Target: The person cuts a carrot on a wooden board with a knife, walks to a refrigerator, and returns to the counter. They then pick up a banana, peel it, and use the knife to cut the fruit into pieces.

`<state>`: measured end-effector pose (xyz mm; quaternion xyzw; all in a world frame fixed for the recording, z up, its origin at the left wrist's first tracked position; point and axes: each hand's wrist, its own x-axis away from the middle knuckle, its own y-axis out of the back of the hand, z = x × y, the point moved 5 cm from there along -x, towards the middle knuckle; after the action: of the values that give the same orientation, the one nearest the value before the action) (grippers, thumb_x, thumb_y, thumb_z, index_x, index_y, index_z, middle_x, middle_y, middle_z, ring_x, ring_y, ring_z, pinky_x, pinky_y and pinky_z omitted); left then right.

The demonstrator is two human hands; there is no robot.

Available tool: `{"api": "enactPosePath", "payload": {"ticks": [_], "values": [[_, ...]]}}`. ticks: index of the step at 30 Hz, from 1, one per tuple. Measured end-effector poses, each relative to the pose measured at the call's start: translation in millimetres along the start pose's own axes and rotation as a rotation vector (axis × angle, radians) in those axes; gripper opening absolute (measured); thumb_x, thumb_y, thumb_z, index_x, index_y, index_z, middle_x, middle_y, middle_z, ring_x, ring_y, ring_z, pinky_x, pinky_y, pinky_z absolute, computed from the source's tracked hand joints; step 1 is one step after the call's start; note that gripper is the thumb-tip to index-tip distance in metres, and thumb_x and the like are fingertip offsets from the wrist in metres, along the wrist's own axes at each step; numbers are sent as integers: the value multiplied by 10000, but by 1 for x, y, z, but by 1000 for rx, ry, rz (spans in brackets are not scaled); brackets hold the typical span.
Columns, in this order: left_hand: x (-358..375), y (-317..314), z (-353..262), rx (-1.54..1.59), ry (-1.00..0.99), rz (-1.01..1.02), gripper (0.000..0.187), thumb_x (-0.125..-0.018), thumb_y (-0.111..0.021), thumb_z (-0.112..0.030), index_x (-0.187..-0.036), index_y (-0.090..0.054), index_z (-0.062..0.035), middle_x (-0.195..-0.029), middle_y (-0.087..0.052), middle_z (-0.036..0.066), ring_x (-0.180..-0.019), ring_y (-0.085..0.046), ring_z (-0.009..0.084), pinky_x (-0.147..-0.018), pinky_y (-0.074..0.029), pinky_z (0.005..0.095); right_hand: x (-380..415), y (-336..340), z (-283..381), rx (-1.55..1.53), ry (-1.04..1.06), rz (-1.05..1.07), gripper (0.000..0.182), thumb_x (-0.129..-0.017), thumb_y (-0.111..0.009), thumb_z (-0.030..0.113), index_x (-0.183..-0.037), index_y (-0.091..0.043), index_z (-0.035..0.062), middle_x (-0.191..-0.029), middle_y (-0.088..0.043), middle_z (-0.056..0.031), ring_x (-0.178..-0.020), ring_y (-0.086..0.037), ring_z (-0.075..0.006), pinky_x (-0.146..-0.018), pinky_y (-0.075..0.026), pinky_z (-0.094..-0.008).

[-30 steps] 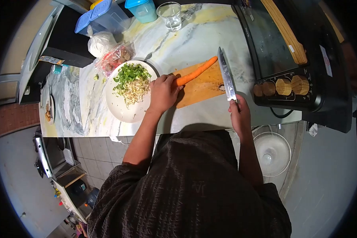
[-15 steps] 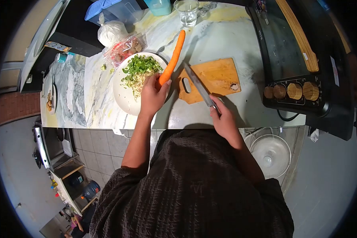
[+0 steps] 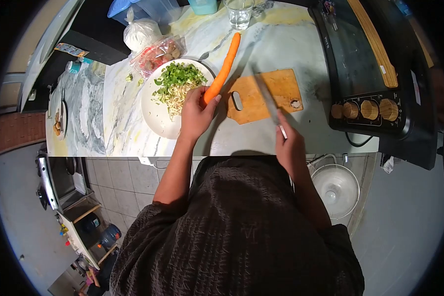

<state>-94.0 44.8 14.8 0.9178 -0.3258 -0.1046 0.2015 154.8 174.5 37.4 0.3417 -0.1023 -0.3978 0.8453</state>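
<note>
A long orange carrot (image 3: 225,69) points up and away, its lower end wrapped by the fingers of my left hand (image 3: 197,112). That hand is at the right edge of a white plate (image 3: 153,121) with chopped greens (image 3: 180,75) and bean sprouts (image 3: 180,101). My right hand (image 3: 290,143) is closed round the handle of a knife (image 3: 267,96), whose blade is slightly blurred and slants up-left over the wooden cutting board (image 3: 254,106). The board lies on the counter with a small pale bit at its right corner.
Behind the plate are a bag of white powder (image 3: 140,35) and a bag of round brown items (image 3: 165,52). A glass of water (image 3: 240,17) stands at the back. On the right is a black stove (image 3: 370,118) with knobs; below it, a wire basket (image 3: 335,190).
Both hands have shifted to the right, the left with the carrot and the right with the knife. The camera view has also shifted slightly.
</note>
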Motion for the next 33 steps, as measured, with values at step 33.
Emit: {"api": "enactPosePath", "payload": {"ticks": [33], "values": [[1,3,-4,65,-69,121,340,-855,-768,-153,-1116,-641,24,-1010,-599,125,-827,-614,206,-697,-518,302,28,-4,-16,145,-236,40,432,-963,-531,91,-1394,-526,108,-924,-645,-218,-872,-641,-389,-786,-509,-462]]}}
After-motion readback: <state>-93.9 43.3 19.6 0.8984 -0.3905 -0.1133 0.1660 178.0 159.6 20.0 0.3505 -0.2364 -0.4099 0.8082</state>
